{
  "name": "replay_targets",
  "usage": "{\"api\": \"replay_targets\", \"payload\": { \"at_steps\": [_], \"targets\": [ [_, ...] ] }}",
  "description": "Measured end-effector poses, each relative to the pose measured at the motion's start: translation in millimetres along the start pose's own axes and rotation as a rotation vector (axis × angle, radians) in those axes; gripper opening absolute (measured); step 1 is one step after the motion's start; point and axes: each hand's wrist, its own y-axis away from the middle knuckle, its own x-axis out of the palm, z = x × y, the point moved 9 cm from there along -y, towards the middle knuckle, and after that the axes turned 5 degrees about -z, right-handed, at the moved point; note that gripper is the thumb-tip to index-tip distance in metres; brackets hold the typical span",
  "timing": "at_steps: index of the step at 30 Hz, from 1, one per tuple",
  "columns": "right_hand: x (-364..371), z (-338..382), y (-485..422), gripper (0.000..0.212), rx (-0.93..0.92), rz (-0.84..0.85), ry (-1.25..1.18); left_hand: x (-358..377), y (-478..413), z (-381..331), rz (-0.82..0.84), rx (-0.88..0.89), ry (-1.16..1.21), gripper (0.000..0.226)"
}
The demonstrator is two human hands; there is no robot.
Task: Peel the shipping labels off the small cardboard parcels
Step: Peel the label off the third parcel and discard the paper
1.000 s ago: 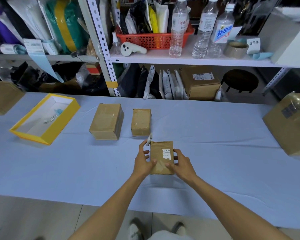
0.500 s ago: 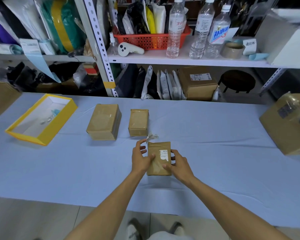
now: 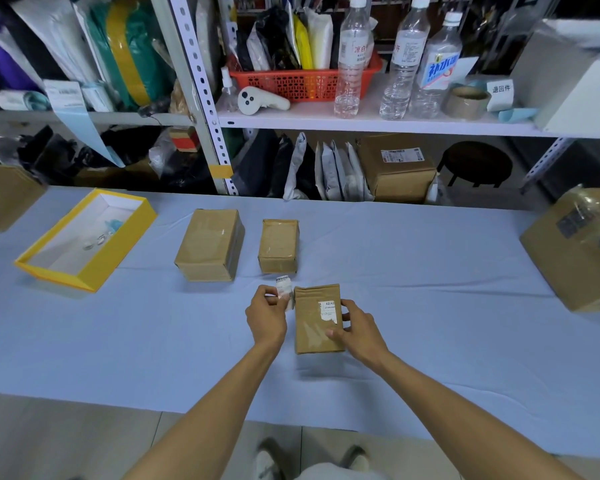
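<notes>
The left hand pinches a torn-off strip of label between thumb and fingertips. The strip is just left of the top corner of the held parcel. The right hand grips that parcel by its right edge, thumb on the top face and fingers curled round the side. A torn remnant of label sits on that face beside the right fingers. It reads "42/42"; the smaller print is too small to read.

Just beyond the hands, a larger parcel and a smaller parcel stand side by side on the blue bench, making three parcels in all. A yellow tray lies far left.

Three bottles stand on the shelf behind. The left bottle reads "凉白开" and the right bottle "补水", while print on the middle bottle is unreadable. A white card reads "退回件".
</notes>
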Motion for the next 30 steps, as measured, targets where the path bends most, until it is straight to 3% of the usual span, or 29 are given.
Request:
{"api": "replay_targets", "payload": {
  "at_steps": [1,5,8,14,17,23,30],
  "targets": [
    [0.4,0.0,-0.1,0.062,-0.001,0.002,0.002,0.8,1.0,0.6,0.008,-0.006,0.002,0.018],
    [2.0,0.0,-0.9,0.062,0.006,0.014,0.025,5.8,4.5,2.0,0.079,0.011,0.059,0.071],
    [2.7,2.3,-0.2,0.062,0.000,0.019,0.042,10.9,10.1,-5.2,0.129,0.108,0.002,0.065],
    [2.3,1.6,-0.1,0.063,0.003,0.009,0.037,36.3,29.6,-11.0,0.366,0.317,-0.067,0.028],
    [1.0,-0.9,2.5,0.064,0.006,-0.009,0.003,45.0,41.6,-13.4,0.458,0.394,-0.066,0.029],
    [0.4,-2.2,4.1,0.065,-0.001,-0.023,-0.043,48.5,40.9,-11.6,0.464,0.417,-0.059,0.035],
    [-0.5,1.0,5.1,0.058,-0.022,-0.022,-0.022,65.7,49.4,-9.3,0.645,0.457,-0.168,0.044]
  ]
}}
